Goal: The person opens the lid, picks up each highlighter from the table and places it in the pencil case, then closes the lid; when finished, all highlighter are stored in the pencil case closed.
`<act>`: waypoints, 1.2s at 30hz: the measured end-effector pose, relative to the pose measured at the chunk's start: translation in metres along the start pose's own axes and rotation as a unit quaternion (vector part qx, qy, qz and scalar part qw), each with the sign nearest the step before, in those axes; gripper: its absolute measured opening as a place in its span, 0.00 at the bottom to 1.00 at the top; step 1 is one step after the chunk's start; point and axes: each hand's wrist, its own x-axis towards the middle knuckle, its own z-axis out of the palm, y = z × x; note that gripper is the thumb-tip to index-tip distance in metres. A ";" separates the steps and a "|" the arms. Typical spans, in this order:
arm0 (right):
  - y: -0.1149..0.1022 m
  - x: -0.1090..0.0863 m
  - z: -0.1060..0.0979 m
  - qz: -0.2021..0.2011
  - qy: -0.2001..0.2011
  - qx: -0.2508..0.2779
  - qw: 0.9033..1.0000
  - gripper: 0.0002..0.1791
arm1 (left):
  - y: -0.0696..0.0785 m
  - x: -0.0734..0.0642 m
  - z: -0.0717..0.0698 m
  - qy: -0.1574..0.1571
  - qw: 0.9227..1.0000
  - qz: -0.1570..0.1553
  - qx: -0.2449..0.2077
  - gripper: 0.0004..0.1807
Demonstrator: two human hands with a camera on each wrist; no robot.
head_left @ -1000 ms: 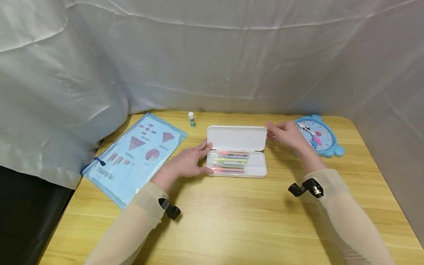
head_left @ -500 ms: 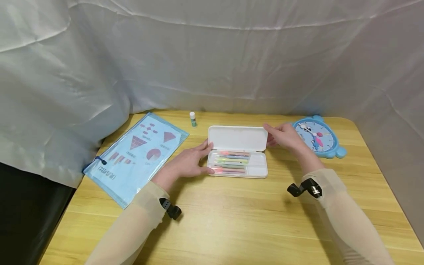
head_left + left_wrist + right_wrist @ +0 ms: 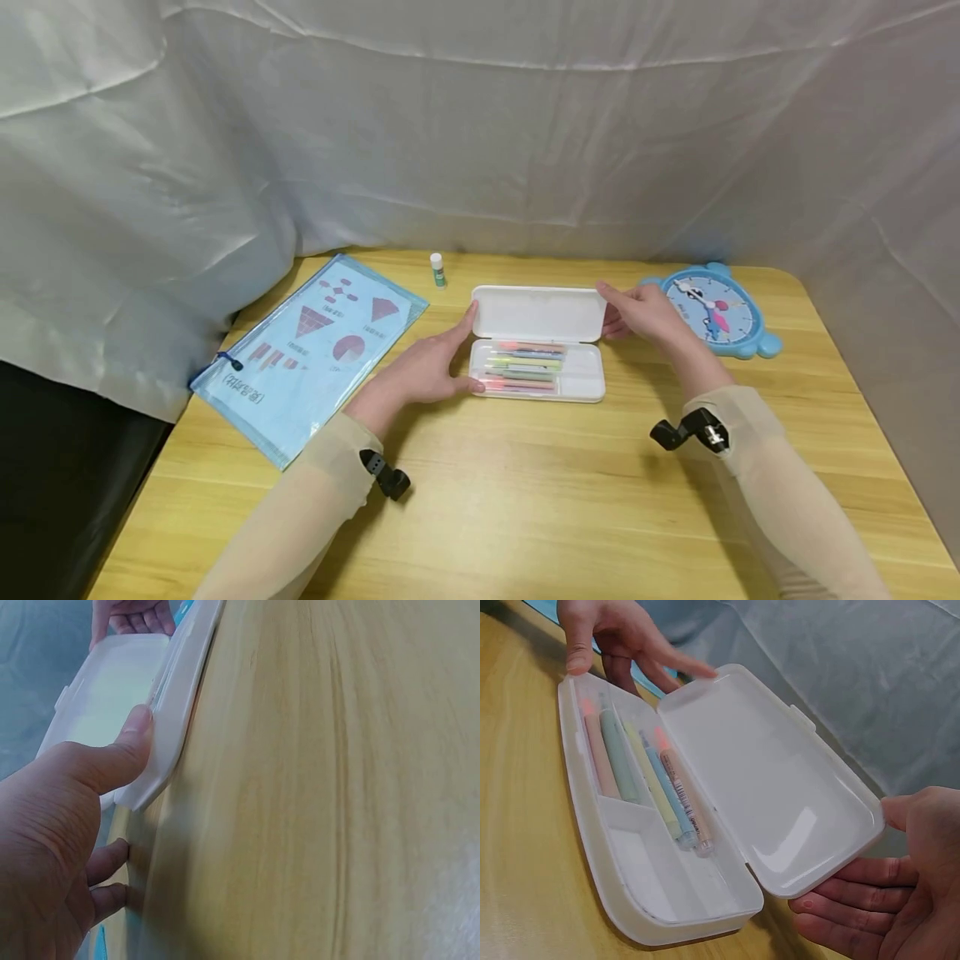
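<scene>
A white pencil case (image 3: 581, 386) lies on the table with its lid (image 3: 761, 776) raised. Several pastel highlighters (image 3: 676, 784) fill its two slots at the left end. My left hand (image 3: 423, 367) is at the case's left end: the thumb rests on the near corner, the straight index finger reaches the lid's edge. In the left wrist view the other left fingers (image 3: 109, 862) are spread beside the case, off it. My right hand (image 3: 648, 312) pinches the lid's right edge, thumb on the inner side and fingers behind it.
A blue zip folder (image 3: 315, 358) with printed charts lies at left. Behind the case stands a small glue stick (image 3: 437, 271). A blue toy clock (image 3: 716, 312) lies right of the right hand, partly covered by it. A grey curtain (image 3: 480, 150) hangs along the table's back edge.
My right thumb has come onto the lid's edge, and the right hand now pinches it. My left index finger has slid up along the lid's left edge. The case stays in place.
</scene>
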 end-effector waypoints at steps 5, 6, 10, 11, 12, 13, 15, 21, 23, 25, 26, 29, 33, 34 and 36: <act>0.001 -0.003 0.000 -0.005 0.000 -0.002 1.000 0.46 | 0.000 0.001 0.002 0.005 1.000 -0.018 -0.006 0.77; 0.001 -0.004 0.000 -0.007 0.000 -0.002 1.000 0.46 | 0.000 0.001 0.002 0.005 1.000 -0.020 -0.008 0.76; 0.002 -0.007 -0.001 -0.009 -0.004 0.006 1.000 0.46 | 0.000 0.000 0.003 0.005 1.000 -0.014 -0.017 0.74; 0.002 -0.008 -0.001 -0.010 -0.006 0.009 1.000 0.46 | -0.001 0.000 0.003 0.007 1.000 -0.011 -0.019 0.73; 0.001 -0.009 -0.001 -0.010 -0.007 0.013 1.000 0.46 | -0.001 0.000 0.003 0.008 1.000 -0.009 -0.020 0.73; 0.001 -0.010 -0.001 -0.010 -0.009 0.017 1.000 0.45 | -0.001 -0.001 0.003 0.010 1.000 -0.008 -0.021 0.73; 0.001 -0.012 -0.001 -0.012 -0.013 0.027 0.999 0.45 | -0.001 -0.002 0.003 0.013 1.000 -0.008 -0.024 0.73; 0.005 -0.020 -0.001 -0.033 -0.026 0.055 0.998 0.42 | 0.001 -0.002 0.004 0.026 0.999 -0.004 -0.018 0.72; 0.008 -0.023 -0.001 -0.043 -0.030 0.061 0.997 0.41 | 0.002 -0.002 0.004 0.029 0.999 -0.001 -0.013 0.71; 0.011 -0.025 -0.003 -0.054 -0.035 0.062 0.996 0.39 | 0.003 -0.003 0.004 0.033 0.999 0.004 -0.009 0.71; 0.012 -0.027 -0.003 -0.061 -0.039 0.059 0.996 0.39 | 0.003 -0.003 0.004 0.036 0.999 0.006 -0.007 0.70; 0.017 -0.029 -0.005 -0.077 -0.052 0.054 0.994 0.38 | 0.004 -0.004 0.005 0.045 0.999 0.009 -0.006 0.69; 0.022 -0.032 -0.006 -0.092 -0.068 0.048 0.992 0.36 | 0.005 -0.006 0.005 0.055 0.998 0.010 -0.016 0.66; 0.023 -0.033 -0.006 -0.095 -0.070 0.044 0.992 0.36 | 0.005 -0.006 0.005 0.056 0.998 0.010 -0.019 0.66; 0.025 -0.035 -0.007 -0.100 -0.072 0.029 0.992 0.35 | 0.006 -0.006 0.004 0.060 0.998 0.012 -0.026 0.65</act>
